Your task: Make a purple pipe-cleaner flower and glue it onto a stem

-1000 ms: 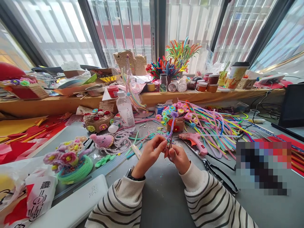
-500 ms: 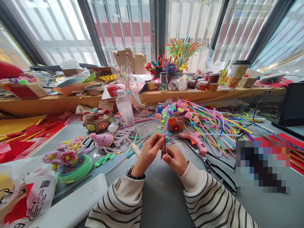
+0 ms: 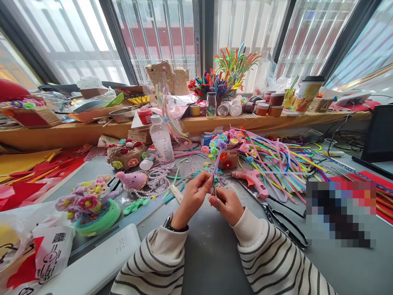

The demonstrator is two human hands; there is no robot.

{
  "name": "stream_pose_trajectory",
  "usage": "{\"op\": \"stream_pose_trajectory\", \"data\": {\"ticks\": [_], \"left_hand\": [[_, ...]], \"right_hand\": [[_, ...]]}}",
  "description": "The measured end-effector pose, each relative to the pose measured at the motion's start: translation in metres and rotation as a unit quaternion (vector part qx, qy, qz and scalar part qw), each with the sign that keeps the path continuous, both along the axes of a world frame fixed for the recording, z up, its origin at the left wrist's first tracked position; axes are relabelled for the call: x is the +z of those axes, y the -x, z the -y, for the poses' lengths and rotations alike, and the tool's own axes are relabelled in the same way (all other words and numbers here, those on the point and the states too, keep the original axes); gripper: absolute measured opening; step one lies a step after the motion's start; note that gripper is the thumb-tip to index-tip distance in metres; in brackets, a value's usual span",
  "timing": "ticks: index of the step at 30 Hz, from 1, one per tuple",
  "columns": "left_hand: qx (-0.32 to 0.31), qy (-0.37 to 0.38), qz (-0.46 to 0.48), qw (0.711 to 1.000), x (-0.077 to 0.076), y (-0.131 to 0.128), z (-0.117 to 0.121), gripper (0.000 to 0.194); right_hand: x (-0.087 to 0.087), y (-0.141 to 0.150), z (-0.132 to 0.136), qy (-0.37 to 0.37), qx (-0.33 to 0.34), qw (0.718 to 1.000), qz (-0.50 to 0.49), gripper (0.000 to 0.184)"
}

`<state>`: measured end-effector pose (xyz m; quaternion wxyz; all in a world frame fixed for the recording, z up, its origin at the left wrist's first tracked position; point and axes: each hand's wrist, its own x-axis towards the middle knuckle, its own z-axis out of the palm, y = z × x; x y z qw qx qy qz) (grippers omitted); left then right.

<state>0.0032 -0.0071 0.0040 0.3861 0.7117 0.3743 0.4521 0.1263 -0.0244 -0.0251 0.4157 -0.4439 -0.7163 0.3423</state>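
Observation:
My left hand (image 3: pixel 196 191) is closed in a pinch on a purple pipe cleaner (image 3: pixel 217 161), which points up and away from me. Small scissors (image 3: pixel 214 189) are in my right hand (image 3: pixel 227 205), its fingers around the handles. Their blades stand upright against the lower part of the pipe cleaner, close to my left fingertips. Whether the blades touch it I cannot tell. Just beyond the pipe cleaner is a twine basket (image 3: pixel 232 160) covered with fuzzy flowers. Tiny pale clippings lie on the grey table below my hands.
A pink glue gun (image 3: pixel 252 181) and large black-handled scissors (image 3: pixel 284 225) lie to the right, before a heap of pipe cleaners (image 3: pixel 285 164). At left are a flower pot (image 3: pixel 98 219), a white power bank (image 3: pixel 101 262), a pearl string (image 3: pixel 156 182) and a bottle (image 3: pixel 162 143).
The scissors and my right hand have shifted very slightly. My left hand keeps its pinch on the pipe cleaner, almost unmoved.

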Motion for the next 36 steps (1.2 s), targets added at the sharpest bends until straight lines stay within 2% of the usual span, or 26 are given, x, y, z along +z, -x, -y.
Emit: {"op": "stream_pose_trajectory", "data": {"ticks": [13, 23, 36], "left_hand": [[0.011, 0.016, 0.013, 1.000, 0.0010, -0.0005, 0.0012, 0.021], [0.002, -0.021, -0.006, 1.000, 0.0003, -0.0016, 0.0013, 0.020], [0.019, 0.011, 0.003, 1.000, 0.0003, -0.0009, -0.0002, 0.022]], "right_hand": [[-0.0022, 0.0003, -0.0009, -0.022, -0.031, 0.999, -0.008, 0.043], [-0.0015, 0.0001, -0.0005, -0.019, -0.019, 1.000, -0.008, 0.048], [-0.0033, 0.0005, -0.0039, -0.044, -0.060, 0.997, -0.003, 0.044]]}}
